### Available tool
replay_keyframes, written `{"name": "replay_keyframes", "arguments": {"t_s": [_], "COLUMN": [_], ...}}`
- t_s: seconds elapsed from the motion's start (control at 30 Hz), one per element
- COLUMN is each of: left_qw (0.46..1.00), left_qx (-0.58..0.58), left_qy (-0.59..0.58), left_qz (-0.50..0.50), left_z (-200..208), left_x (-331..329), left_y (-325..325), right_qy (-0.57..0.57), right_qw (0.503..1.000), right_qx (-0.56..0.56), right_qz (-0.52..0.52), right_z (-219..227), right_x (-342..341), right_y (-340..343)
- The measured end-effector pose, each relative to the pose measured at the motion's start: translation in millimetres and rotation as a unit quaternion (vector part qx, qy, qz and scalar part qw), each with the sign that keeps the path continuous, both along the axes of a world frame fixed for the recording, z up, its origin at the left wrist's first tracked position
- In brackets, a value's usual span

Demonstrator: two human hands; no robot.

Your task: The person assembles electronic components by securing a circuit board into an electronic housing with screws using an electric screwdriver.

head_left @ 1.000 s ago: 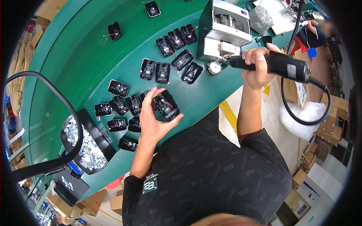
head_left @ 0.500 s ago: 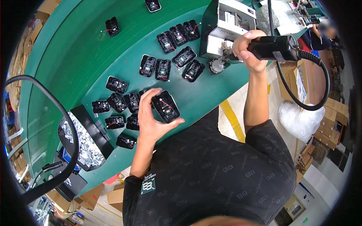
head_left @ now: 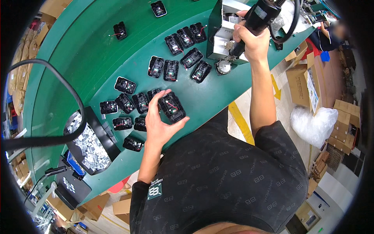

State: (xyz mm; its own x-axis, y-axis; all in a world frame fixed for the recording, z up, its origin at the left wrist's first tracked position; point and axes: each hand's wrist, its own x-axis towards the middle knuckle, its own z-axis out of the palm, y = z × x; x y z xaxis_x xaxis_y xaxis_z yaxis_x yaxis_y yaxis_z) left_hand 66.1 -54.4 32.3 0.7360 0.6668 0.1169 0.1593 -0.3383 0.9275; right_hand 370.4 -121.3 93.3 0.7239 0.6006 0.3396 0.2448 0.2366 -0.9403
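Note:
My left hand (head_left: 159,126) holds a black plastic housing (head_left: 172,107) by its edges, thumb on the near side and fingers along the far side. Inside that open housing show a small green circuit board and a red wire. Wrapped round a black corded electric screwdriver (head_left: 261,16) is my right hand (head_left: 254,43). The screwdriver slants down to the left, its lower end at the front of a black and silver screw feeder (head_left: 228,35). Its tip is too small to make out. Just below the feeder's front sits a round metal part (head_left: 223,67).
Several similar housings (head_left: 171,70) lie in groups on the green table (head_left: 202,99). At the left stands a black bin (head_left: 111,142) of small metal pieces. A thick black cable (head_left: 70,87) arches over the left side. Cartons and a plastic bag (head_left: 311,124) are at right; another person (head_left: 331,37) sits beyond.
The screwdriver has swung from nearly level to a steep slant, its lower end brought down to the feeder. My left hand still holds the housing, tilted slightly differently.

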Motion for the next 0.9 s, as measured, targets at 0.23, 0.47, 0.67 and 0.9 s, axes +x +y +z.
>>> {"name": "replay_keyframes", "arguments": {"t_s": [0.23, 0.47, 0.67, 0.9], "left_qw": [0.999, 0.996, 0.990, 0.990], "left_qx": [0.035, 0.090, 0.141, 0.136], "left_qy": [0.018, 0.006, -0.003, -0.021], "left_qz": [0.017, -0.013, -0.005, -0.016], "left_z": [4, 13, 18, 19], "left_x": [-4, 9, 14, 15], "left_y": [0, 1, 0, -1], "right_qy": [0.146, 0.106, 0.104, 0.125], "right_qw": [0.986, 0.911, 0.917, 0.925], "right_qx": [0.042, 0.267, 0.231, 0.213], "right_qz": [0.061, 0.297, 0.308, 0.289], "right_z": [-11, 36, 33, 24], "right_x": [-47, -114, -134, -143], "right_y": [-24, -34, -30, -25]}}
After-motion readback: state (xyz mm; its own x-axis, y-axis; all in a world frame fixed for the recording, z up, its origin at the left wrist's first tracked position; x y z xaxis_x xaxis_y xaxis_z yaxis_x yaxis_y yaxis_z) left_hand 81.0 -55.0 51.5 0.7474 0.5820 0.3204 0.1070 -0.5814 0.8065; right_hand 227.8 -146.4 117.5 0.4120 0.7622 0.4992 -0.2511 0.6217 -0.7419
